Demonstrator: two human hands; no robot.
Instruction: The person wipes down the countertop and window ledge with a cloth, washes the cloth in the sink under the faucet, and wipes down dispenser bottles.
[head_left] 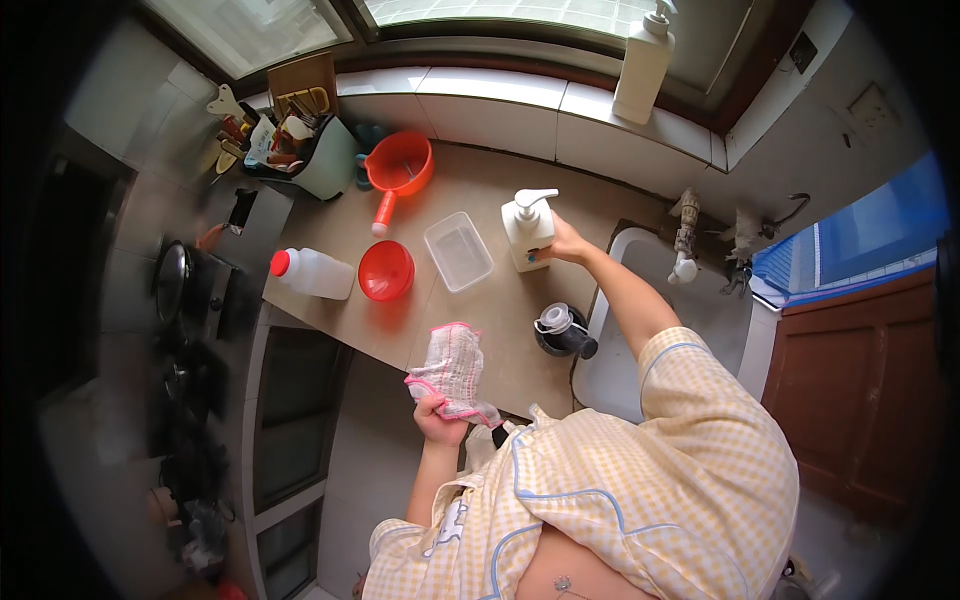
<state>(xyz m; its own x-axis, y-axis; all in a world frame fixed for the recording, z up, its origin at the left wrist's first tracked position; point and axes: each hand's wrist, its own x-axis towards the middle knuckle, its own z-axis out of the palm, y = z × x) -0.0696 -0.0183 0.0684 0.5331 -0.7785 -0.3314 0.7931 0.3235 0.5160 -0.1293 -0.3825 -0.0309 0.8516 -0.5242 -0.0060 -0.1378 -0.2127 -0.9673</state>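
In the head view, my left hand (438,422) is closed on a white cleaning cloth (452,365) with pink edging, held up at the counter's front edge. My right hand (566,242) grips a white pump bottle (526,232) from its right side; the bottle stands upright on the counter, its nozzle pointing right. To the left of the bottle lies a clear plastic container (460,252). A red bowl (386,271) sits further left. Just in front of the bottle is a black cup-like item (568,334) with a white part on top.
A white bottle with a red cap (312,274) is at the counter's left end. Behind are an orange ladle (400,165) and a utensil bin (325,155). The sink (640,300) with a tap (684,265) is on the right. Another pump bottle (643,75) stands on the sill.
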